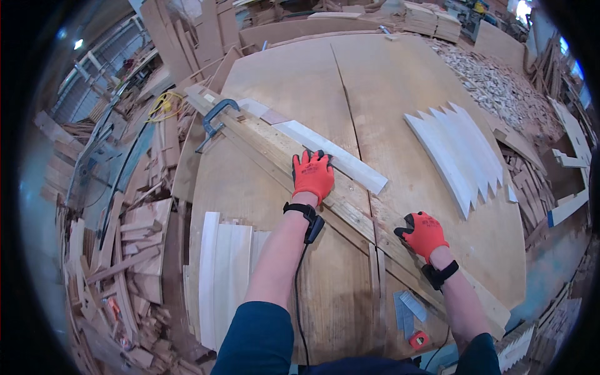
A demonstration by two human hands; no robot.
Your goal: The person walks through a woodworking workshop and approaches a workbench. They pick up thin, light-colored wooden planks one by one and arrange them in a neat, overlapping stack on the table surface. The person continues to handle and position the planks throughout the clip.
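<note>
A long wooden beam point(269, 142) crosses the table diagonally, from far left to near right. My left hand point(314, 175), in a red glove with black fingertips, lies on it with the fingers stretched out. Along the beam's far side runs a pale, narrow board point(340, 159), close to my left fingertips. My right hand point(425, 235), gloved alike, is closed with curled fingers beside the beam's nearer half; whatever it may hold is hidden. A blue-green C-clamp point(217, 120) grips the beam's far left end.
Pale boards with pointed ends point(459, 156) lie on the table point(281, 69) at right; more boards point(226, 281) lie at near left. Grey metallic strips point(407, 310) and a red tape measure point(419, 339) are near the front. Wood scraps point(134, 250) crowd the left.
</note>
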